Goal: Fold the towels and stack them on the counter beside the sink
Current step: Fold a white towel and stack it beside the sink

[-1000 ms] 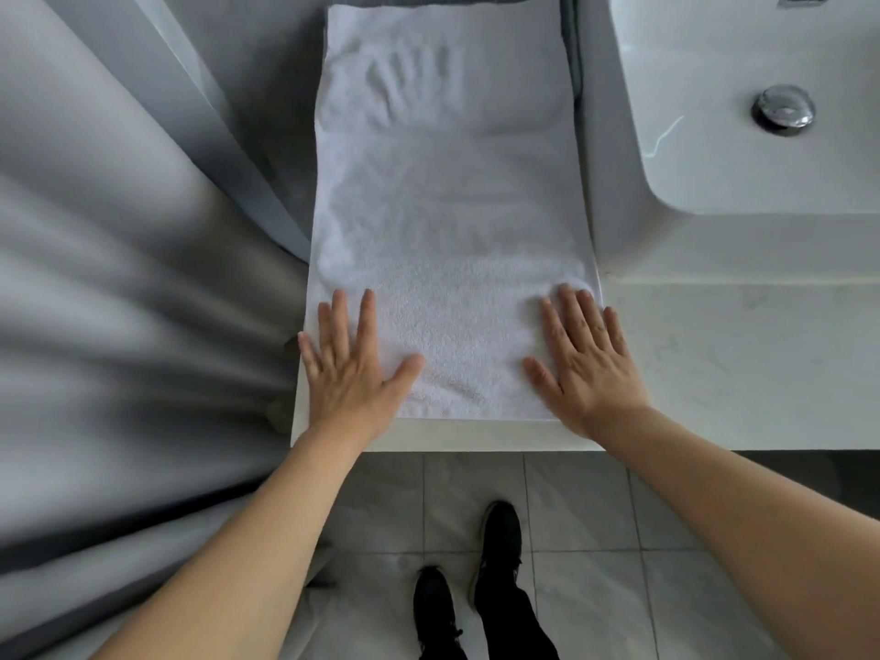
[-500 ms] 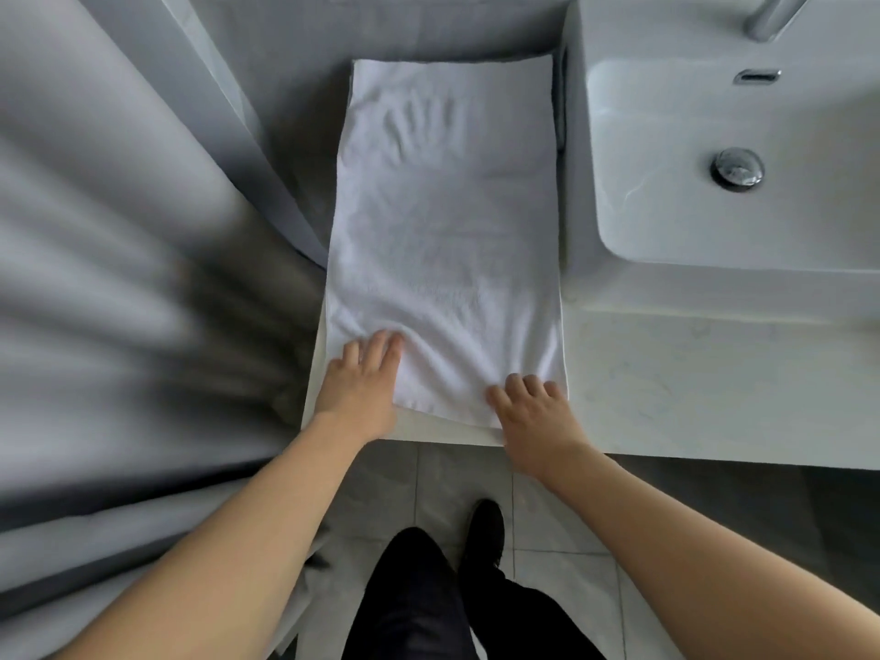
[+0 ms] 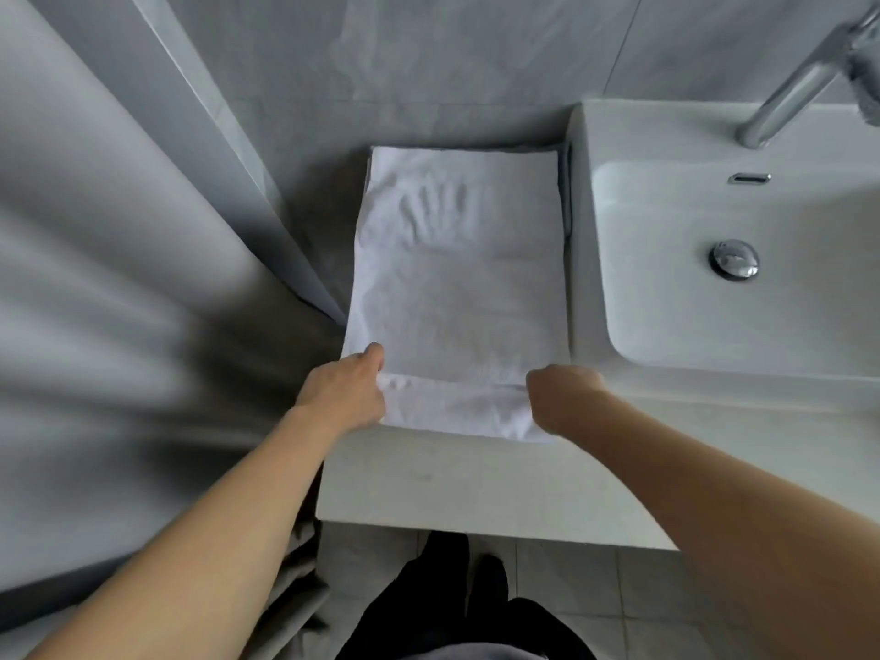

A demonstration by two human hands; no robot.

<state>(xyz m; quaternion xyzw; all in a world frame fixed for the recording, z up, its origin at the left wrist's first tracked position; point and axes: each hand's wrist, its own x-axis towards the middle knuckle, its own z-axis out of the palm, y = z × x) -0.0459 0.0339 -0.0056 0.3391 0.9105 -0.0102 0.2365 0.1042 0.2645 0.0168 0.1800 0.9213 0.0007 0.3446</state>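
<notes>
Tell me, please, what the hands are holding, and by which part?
Both hold the towel by its near end: the left hand grips the near left corner, the right hand the near right corner.

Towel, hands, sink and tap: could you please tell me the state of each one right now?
Towel: spread lengthwise on the counter, near end lifted and turning over, handprint pressed in the far part.
Left hand: grips the near left corner.
Right hand: grips the near right corner.
Sink: empty, no water showing.
Tap: no water running.
</notes>
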